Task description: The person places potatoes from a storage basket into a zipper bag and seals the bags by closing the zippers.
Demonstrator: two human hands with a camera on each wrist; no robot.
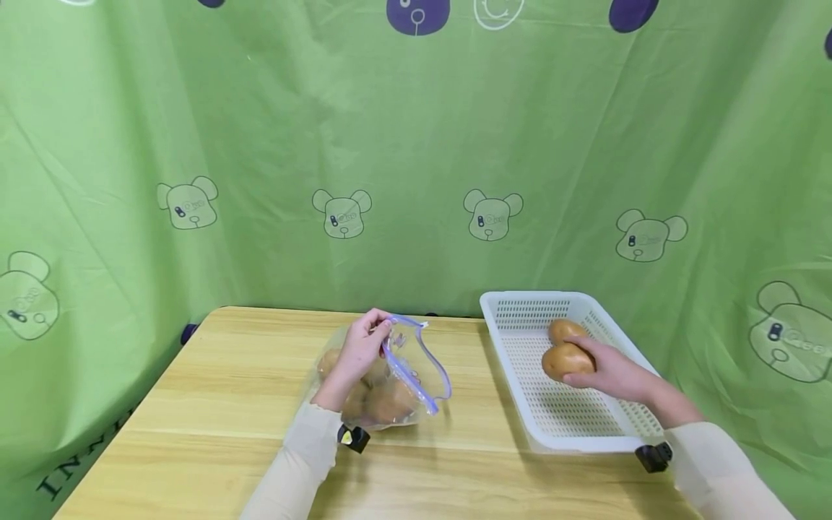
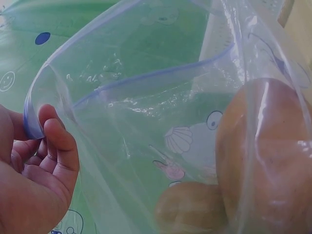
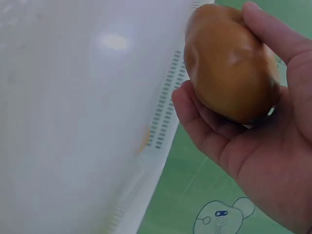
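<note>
Over the white basket (image 1: 585, 443), the right hand (image 1: 614, 372) is gripping a potato (image 1: 568, 362), thumb and fingers curving round its sides; whether it is touching the basket's floor, I cannot tell. A second potato (image 1: 564, 330) is lying in the basket, just beyond the held one. Left of the basket and well apart from it, a clear zip bag (image 1: 408, 377) is slumping on the counter (image 1: 227, 390), several bagged potatoes (image 1: 390, 401) bulging inside. The left hand (image 1: 357, 348) is pinching the bag's purple rim, and the mouth is gaping toward the basket.

The step in hand is seemingly moving potatoes between basket and bag, most likely into the bag, though this one moment is not proving the direction. If so, the next move is calling for lifting the gripped potato clear of the basket's wall, carrying it leftward, and letting go only once it is sitting inside the mouth, with the left hand steadying the rim.
</note>
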